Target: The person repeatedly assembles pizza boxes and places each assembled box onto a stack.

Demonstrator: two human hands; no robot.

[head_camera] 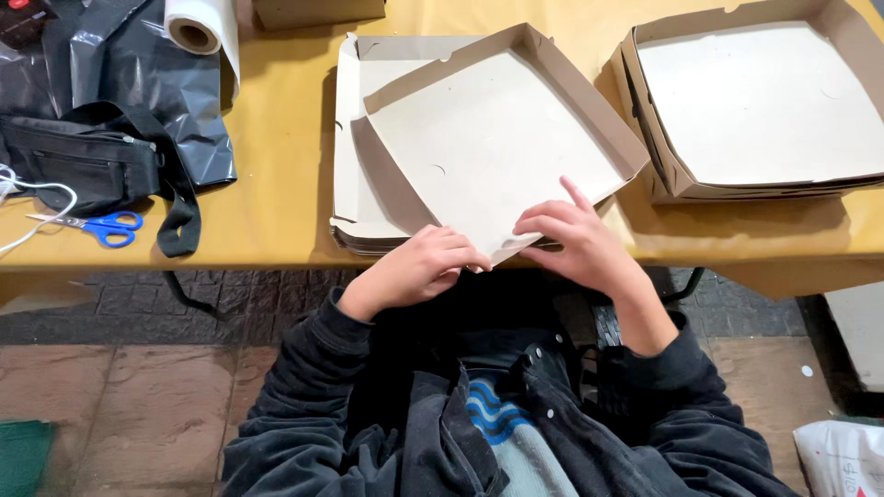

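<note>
cardboard box tray (488, 138), pale and half folded, lay tilted on a stack of flat box blanks (348, 138) at the near edge of the yellow worktop (276, 184). the left hand (419, 267) was closed in a pinching grip on the tray's near corner, fingers curled over the flap. the right hand (575, 239) pressed the same corner from the other side, its grip closed on the cardboard edge with the index finger stretched out along the wall. a stack of finished box trays (755, 101) sat to the right. blue-handled scissors (106, 225), a black waist bag (92, 161), a black plastic sheet (184, 83) and a white roll (198, 23) lay at the left.
</note>
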